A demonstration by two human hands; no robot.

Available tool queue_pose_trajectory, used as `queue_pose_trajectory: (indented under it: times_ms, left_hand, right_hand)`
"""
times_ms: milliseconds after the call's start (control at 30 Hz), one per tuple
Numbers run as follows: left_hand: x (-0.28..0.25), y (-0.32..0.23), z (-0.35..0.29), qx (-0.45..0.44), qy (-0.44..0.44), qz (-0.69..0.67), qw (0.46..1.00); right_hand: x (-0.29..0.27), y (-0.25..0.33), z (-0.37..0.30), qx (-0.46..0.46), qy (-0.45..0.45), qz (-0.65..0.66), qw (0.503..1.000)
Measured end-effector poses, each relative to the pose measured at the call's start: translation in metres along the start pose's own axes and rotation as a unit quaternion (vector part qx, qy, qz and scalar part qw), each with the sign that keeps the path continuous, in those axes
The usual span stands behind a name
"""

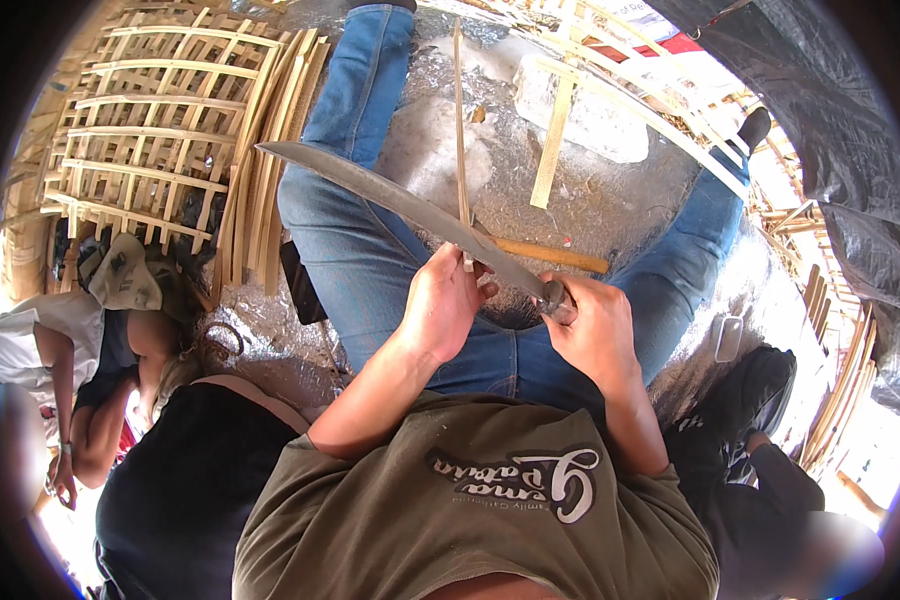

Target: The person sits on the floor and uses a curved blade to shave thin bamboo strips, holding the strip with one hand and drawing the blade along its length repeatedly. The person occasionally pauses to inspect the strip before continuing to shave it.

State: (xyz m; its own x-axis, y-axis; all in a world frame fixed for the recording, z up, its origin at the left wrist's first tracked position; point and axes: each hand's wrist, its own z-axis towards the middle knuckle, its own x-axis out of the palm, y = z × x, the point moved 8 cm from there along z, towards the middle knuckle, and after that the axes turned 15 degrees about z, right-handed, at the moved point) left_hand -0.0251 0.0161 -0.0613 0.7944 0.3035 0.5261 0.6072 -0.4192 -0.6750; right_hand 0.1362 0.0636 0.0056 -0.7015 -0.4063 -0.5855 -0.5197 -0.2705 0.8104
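My right hand (pixel 592 325) is closed round the handle of a machete (pixel 400 205). Its long dark blade slants up and to the left, over my left thigh. Below the blade, my left hand (pixel 445 305) pinches the near end of a thin bamboo strip (pixel 460 130). The strip runs away from me between my legs, and the blade crosses over it close to my left fingers. A light wooden rod or tool handle (pixel 552 256) lies on the ground just beyond my hands; its left end is hidden behind the blade.
Woven bamboo panels (pixel 155 130) and upright bamboo slats (pixel 270 165) stand at the left. A pale stone block (pixel 582 110) and bamboo lattice (pixel 650 90) lie ahead. Other people sit close on the left and right. Dark plastic sheeting (pixel 820 120) hangs at the right.
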Motion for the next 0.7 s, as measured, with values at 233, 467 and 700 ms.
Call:
queue_pose_trajectory:
  times_ms: [233,467,700]
  left_hand:
    - [-0.003,0.004,0.002,0.000,0.019,-0.012,1.000]
    - [0.007,-0.003,-0.001,0.000,0.044,0.001,0.999]
    - [0.008,0.001,-0.004,-0.027,0.041,-0.037,0.998]
  right_hand:
    - [-0.004,-0.002,0.007,-0.008,-0.002,-0.017,1.000]
    - [-0.010,-0.003,0.024,-0.004,0.012,-0.031,0.999]
    - [-0.011,-0.011,0.044,-0.007,0.032,-0.045,0.998]
